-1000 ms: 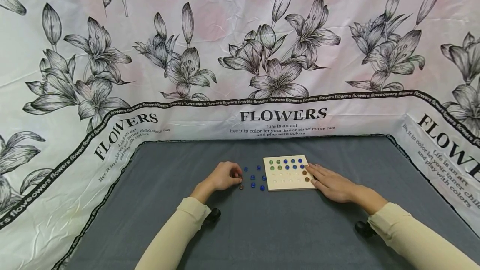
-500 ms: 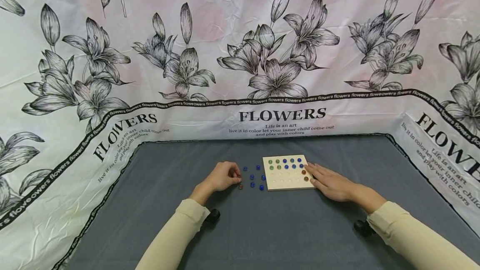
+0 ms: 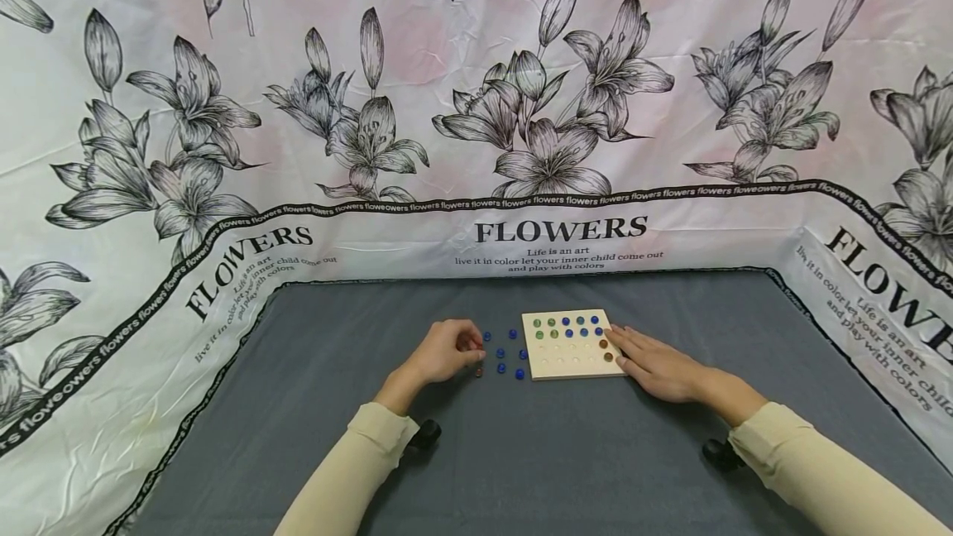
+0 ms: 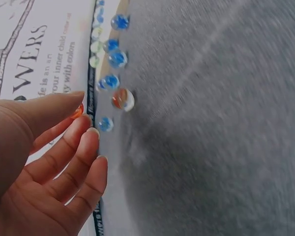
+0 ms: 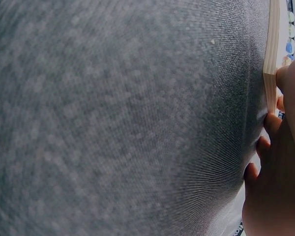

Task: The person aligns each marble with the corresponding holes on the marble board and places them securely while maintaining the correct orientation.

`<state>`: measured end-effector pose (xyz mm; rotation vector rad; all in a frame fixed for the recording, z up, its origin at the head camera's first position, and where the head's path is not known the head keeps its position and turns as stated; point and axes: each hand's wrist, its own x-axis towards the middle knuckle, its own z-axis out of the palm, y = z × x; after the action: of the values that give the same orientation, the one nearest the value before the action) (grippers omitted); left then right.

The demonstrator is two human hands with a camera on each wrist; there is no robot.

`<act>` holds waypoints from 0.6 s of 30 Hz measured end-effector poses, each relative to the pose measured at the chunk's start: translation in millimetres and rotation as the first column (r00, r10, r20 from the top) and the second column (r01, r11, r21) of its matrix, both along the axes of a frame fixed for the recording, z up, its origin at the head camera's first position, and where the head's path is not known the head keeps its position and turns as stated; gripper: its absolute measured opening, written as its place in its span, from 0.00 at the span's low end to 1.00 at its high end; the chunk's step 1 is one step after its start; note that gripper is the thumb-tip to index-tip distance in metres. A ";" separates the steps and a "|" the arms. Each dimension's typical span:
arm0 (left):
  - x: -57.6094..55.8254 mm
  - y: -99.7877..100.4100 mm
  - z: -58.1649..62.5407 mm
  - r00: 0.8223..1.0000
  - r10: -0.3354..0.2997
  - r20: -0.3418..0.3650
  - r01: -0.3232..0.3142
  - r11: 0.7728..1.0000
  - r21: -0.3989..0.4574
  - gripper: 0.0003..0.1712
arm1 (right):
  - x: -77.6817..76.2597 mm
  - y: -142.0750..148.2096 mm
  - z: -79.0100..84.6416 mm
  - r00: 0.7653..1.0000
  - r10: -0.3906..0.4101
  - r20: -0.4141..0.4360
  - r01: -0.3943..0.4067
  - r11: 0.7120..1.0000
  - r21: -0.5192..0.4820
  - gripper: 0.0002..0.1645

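My left hand [image 3: 447, 351] pinches an orange-red marble [image 4: 78, 111] between thumb and forefinger, just left of the loose marbles. Beneath its fingertips a brown-and-white marble [image 4: 122, 100] lies on the grey cloth. Several blue marbles [image 3: 501, 353] are scattered between this hand and a pale wooden board [image 3: 569, 369] with rows of round hollows. Green and blue marbles sit in the board's two far rows; two brown marbles [image 3: 608, 357] occupy its right column. With fingers extended, my right hand [image 3: 665, 369] rests at the board's right edge, fingertips over the corner in the right wrist view.
Grey cloth [image 3: 476, 470] covers the table around the board. A white curtain [image 3: 417, 238] with printed flowers and lettering rises behind and along both sides. Dark wrist cameras [image 3: 722, 455] hang beneath both forearms.
My left hand has lifted slightly from the cloth and shifted a little to the right, and a red marble now shows at its fingertips. The right hand and the board have stayed in place.
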<state>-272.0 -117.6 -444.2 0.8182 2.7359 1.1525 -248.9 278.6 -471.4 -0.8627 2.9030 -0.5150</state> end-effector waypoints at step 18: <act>7.4 45.3 13.6 0.998 -0.055 0.011 0.054 0.998 0.015 0.04 | 0.6 0.3 1.5 0.998 -0.009 0.054 0.011 1.000 -0.021 0.35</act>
<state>-264.6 -72.3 -430.6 0.8794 2.6814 1.1651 -248.2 278.9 -469.9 -0.8242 2.8597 -0.5625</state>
